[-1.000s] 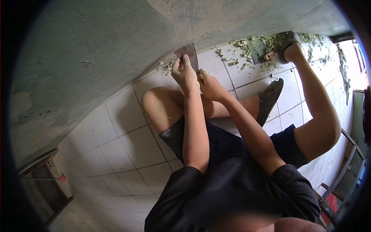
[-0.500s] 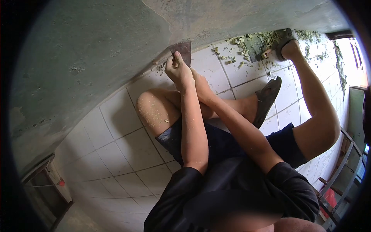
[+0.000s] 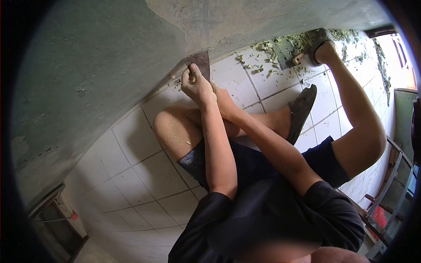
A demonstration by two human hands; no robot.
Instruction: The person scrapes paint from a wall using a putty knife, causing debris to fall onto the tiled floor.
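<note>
A broad, dark scraper blade (image 3: 203,62) rests near the base of the green wall, close to where it meets the floor. My left hand (image 3: 198,89) is closed at the blade, thumb up and fingers curled by its lower edge. Just behind the left wrist, my right hand (image 3: 222,99) is closed around the scraper's handle end, its fingers mostly hidden. Crumbs of scraped material lie by the wall beside the left hand.
Peeled paint flakes (image 3: 268,49) are strewn over the white tiled floor (image 3: 131,184) along the wall (image 3: 101,65). A second scraper (image 3: 284,53) with a light handle lies among them, near my right sandal (image 3: 320,41). Metal framing (image 3: 390,193) stands at the right.
Both hands and the scraper have shifted slightly left and down in the view, as the whole scene moved a little. The grip looks the same.
</note>
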